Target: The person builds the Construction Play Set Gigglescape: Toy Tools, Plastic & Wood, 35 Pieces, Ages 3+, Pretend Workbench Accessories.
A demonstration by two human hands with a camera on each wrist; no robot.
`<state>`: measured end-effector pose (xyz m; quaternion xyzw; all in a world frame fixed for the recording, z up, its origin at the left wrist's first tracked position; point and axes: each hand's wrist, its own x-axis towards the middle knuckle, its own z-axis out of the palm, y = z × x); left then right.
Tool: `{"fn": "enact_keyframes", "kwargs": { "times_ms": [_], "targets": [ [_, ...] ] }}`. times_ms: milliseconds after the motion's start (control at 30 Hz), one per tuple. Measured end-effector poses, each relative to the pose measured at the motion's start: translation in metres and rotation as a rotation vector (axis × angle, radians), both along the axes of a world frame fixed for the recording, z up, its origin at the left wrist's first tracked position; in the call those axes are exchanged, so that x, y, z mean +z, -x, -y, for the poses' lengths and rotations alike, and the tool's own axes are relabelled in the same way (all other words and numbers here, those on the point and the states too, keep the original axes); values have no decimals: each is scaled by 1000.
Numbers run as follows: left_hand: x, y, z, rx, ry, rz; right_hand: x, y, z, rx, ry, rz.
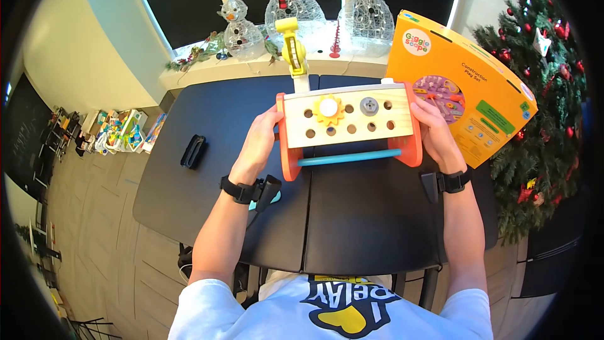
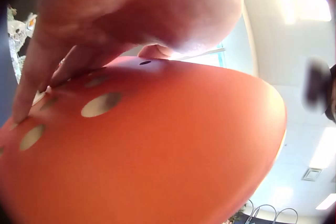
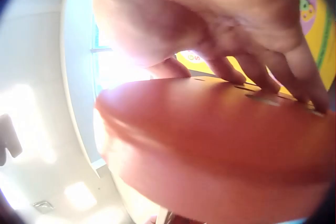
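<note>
A wooden toy workbench [image 1: 362,131] is held up over the table between both hands. Its pale front has two rows of holes, a yellow gear and a grey screw head, with a blue rod below. My left hand [image 1: 255,141] grips the left red side panel [image 2: 173,134], fingers spread over its outer face. On the opposite side, my right hand [image 1: 437,135] holds the other red panel [image 3: 210,124], thumb near the edge and fingertips on the outer face. A yellow toy piece [image 1: 293,50] stands up at the workbench's back left.
An orange play set box [image 1: 497,107] stands at the right, beside a decorated Christmas tree [image 1: 541,56]. On the black table [image 1: 245,107] lie a small black tray [image 1: 194,152] and a teal item [image 1: 269,199] under the left wrist. Snowman figures [image 1: 289,3] line the windowsill.
</note>
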<state>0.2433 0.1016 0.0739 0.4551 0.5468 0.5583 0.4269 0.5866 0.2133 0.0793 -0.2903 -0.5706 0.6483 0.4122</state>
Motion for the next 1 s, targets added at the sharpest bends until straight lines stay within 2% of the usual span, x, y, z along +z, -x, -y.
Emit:
{"fn": "enact_keyframes", "kwargs": {
  "times_ms": [67,167,267,367,567,867,967,1000],
  "targets": [
    [-11,10,-4,-79,-88,75,-1,5,7,-25,-88,-90],
    [-17,11,2,-124,-142,160,2,-1,12,21,-110,-20],
    [-27,12,5,-92,-180,182,-9,1,14,62,-159,-87],
    [-34,7,10,-51,-210,239,-17,-1,17,50,-173,-47],
    [-36,11,15,-105,-244,109,-33,2,19,14,-133,-37],
    [-39,20,22,-186,-219,132,-44,-5,16,43,-220,69],
    [-42,30,23,-183,-223,82,-42,-7,19,40,-200,97],
    [-41,35,26,-168,-157,-17,-41,-8,20,37,-194,107]
  ]
}}
